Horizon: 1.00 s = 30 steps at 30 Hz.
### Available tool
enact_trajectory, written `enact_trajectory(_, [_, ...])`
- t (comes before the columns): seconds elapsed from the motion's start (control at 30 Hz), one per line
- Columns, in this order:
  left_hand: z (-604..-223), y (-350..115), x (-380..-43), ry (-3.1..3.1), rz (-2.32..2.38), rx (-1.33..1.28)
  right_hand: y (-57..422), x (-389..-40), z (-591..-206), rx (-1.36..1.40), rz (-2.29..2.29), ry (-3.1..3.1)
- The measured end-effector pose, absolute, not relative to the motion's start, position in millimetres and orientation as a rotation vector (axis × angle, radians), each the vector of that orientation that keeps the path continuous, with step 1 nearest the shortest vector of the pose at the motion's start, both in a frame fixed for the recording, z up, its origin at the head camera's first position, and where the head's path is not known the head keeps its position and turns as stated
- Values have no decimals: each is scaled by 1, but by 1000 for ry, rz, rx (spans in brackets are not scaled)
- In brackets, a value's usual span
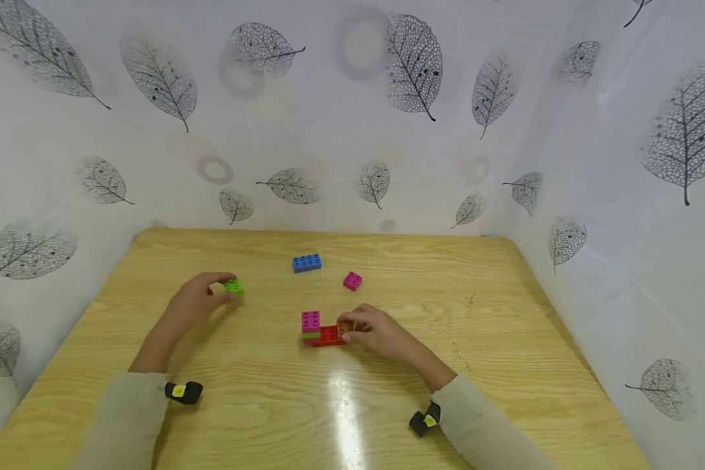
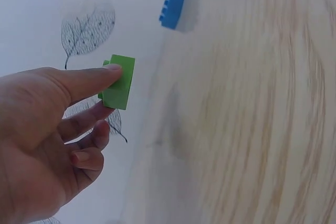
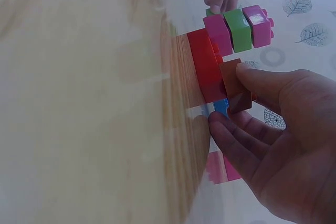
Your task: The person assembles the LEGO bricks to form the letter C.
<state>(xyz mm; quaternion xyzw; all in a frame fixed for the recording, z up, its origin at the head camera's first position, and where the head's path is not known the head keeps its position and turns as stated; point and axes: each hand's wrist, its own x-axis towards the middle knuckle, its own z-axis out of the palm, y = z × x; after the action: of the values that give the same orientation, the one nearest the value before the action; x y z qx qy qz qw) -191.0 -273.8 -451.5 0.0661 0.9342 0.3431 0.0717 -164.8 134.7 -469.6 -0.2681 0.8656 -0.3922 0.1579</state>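
Observation:
My left hand (image 1: 195, 301) pinches a lime green toy brick (image 2: 120, 82) between thumb and fingers, raised off the table in the left wrist view. With thumb and fingers my right hand (image 1: 382, 331) grips an orange-brown brick (image 3: 236, 83) on the right end of a long red brick (image 3: 203, 65). On the red brick's left end stands a stack: a pink brick (image 3: 217, 34) below, a green brick (image 3: 239, 30) in the middle and a pink top brick (image 1: 310, 320). Whether the orange-brown brick is fully seated, I cannot tell.
Behind the assembly a blue brick (image 1: 307, 263) lies on the wooden table (image 1: 241, 405), with a small magenta brick (image 1: 352, 281) to its right. A leaf-printed white sheet (image 1: 329, 130) closes off the back and both sides.

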Motion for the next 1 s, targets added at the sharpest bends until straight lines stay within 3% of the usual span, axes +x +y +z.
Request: enact_trajectory(1.0, [-424, -177, -161, 2838, 1087, 591, 135, -164, -466, -769, -1141, 2448])
